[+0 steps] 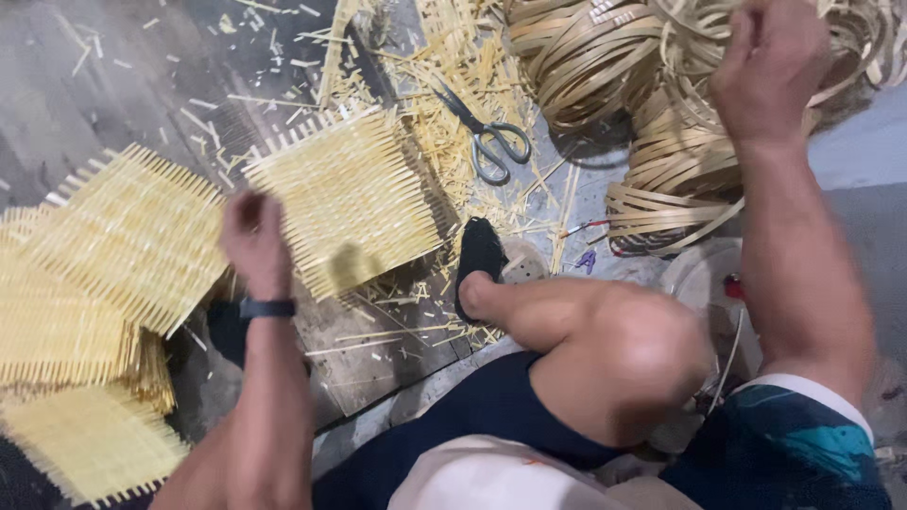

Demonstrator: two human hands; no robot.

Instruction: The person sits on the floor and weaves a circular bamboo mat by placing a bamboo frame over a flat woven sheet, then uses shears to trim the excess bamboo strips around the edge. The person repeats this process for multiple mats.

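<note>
My left hand [255,241] is blurred, held over the floor between two woven bamboo mats, and I cannot tell whether it grips the edge of the square mat [345,194] to its right. A black band sits on that wrist. My right hand [770,71] reaches up at the top right and closes on the coiled bamboo strips [605,57]. More woven mats [104,274] lie stacked at the left.
Scissors [491,142] lie among bamboo offcuts on the dark floor. My bent knee [605,349] and a foot in a black sandal [477,260] fill the centre. A white round container [704,279] sits behind the knee, below more strip coils [675,179].
</note>
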